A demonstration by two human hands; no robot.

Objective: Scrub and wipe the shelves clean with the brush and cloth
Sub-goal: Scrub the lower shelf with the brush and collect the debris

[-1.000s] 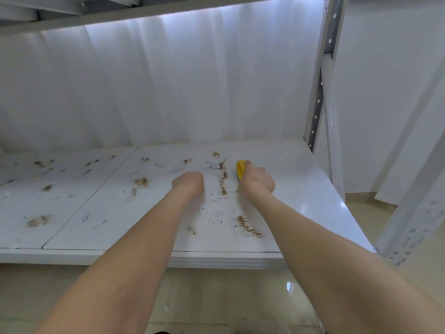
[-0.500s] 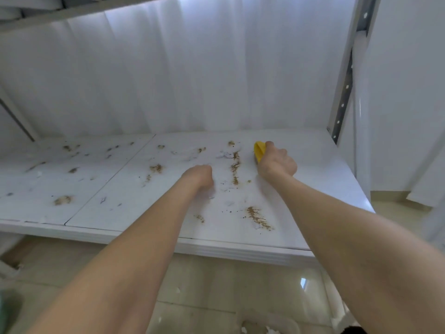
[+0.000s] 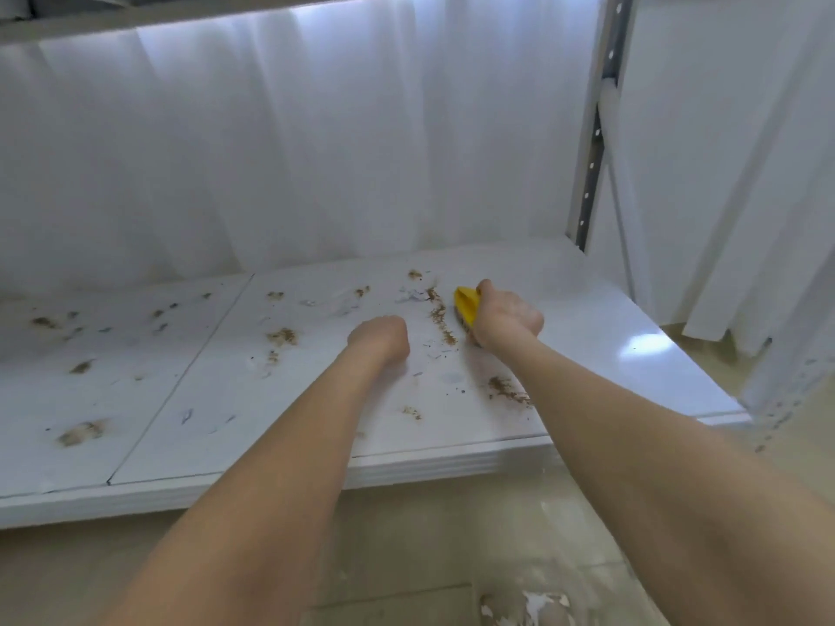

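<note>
The right hand (image 3: 508, 320) was curled round a yellow brush (image 3: 465, 305), holding it bristles-down on the white shelf (image 3: 632, 354) toward the back right, just beside a long line of brown crumbs (image 3: 440, 320). The left hand (image 3: 382, 338) rested on the shelf as a fist a little to the left of that line; only its back showed, so I could not tell whether it held anything. The cloth was nowhere to be seen. The likeliest trouble from here was scatter. A quick or hard stroke would probably flick the dry crumbs across the glossy surface rather than gather them, and some could go into the folds of the white sheeting (image 3: 316, 151) hanging behind. A second clump (image 3: 508, 390) lay near the front edge beside the right forearm, and a drag of that arm, or a sweep toward the person, could tip it onto the floor (image 3: 406, 535), where pale scraps (image 3: 533, 603) already lay. The seam (image 3: 180, 381) between the two shelf panels might also trap grit pushed across it. The left panel carried several smeared patches (image 3: 81, 431) that looked stuck rather than loose, so brushing alone might not lift them. As for containers, no pan, bin or bucket showed; the only thing holding anything was the shelf itself, which bore the crumbs, smears and a few pale flecks.
</note>
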